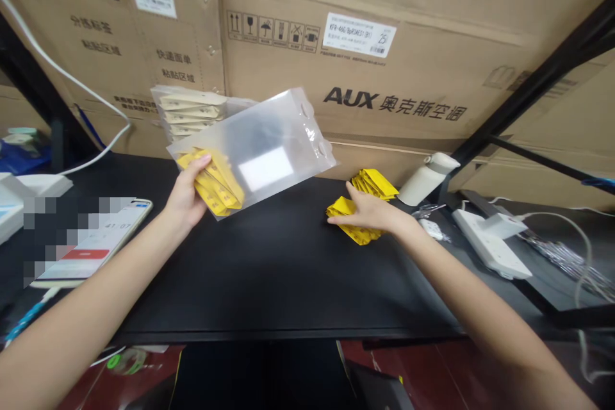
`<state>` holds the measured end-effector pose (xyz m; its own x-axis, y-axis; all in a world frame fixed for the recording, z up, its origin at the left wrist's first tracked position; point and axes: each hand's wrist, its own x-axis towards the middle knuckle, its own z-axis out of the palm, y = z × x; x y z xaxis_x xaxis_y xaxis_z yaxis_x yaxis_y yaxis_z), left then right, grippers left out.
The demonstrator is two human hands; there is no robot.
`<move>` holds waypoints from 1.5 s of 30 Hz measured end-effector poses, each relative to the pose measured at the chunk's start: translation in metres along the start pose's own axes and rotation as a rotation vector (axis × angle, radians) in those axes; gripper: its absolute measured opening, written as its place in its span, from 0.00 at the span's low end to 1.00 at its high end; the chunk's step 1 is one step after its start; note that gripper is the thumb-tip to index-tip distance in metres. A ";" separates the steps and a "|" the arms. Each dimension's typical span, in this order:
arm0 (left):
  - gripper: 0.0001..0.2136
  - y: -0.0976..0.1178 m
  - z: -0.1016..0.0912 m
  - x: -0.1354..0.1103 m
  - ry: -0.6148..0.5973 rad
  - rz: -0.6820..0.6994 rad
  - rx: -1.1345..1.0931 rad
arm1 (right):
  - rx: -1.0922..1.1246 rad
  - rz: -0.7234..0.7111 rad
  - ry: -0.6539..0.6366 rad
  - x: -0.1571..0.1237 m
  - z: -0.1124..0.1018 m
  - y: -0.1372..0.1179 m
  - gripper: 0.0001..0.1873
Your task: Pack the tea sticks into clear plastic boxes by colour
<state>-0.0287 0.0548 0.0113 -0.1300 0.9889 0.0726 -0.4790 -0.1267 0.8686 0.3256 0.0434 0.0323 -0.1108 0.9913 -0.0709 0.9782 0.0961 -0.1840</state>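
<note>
My left hand [187, 195] is closed on the lower left part of a frosted clear plastic bag [273, 147], holding it tilted above the table. Several yellow packets [216, 186] show inside the bag, bunched at that end. My right hand [368, 210] is over a pile of yellow packets [362, 235] on the table, its thumb and fingers apart; part of the pile is hidden beneath it. Just behind lies another pile of yellow packets [375, 184]. A second clear bag with cream-coloured packets [189, 109] stands against the cartons, partly covered by the held bag.
Large AUX cartons [288, 70] wall off the back of the black table [259, 282]. A cream bottle [427, 179] and a white power strip [492, 243] lie on the right. On the left are a phone [91, 250] and a white cable [96, 83].
</note>
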 end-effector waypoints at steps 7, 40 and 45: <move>0.15 -0.002 0.006 0.002 0.046 0.081 -0.161 | -0.082 -0.558 0.335 -0.067 -0.006 0.053 0.51; 0.10 0.000 0.004 0.003 -0.005 0.026 -0.272 | -0.489 -0.222 0.400 0.063 0.045 0.068 0.37; 0.09 -0.001 0.004 0.003 -0.005 0.022 -0.263 | -0.193 -0.233 0.619 0.055 0.047 0.076 0.43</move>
<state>-0.0255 0.0577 0.0127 -0.1387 0.9860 0.0929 -0.6851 -0.1632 0.7099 0.3861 0.1011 -0.0316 -0.2578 0.8057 0.5333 0.9611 0.2705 0.0558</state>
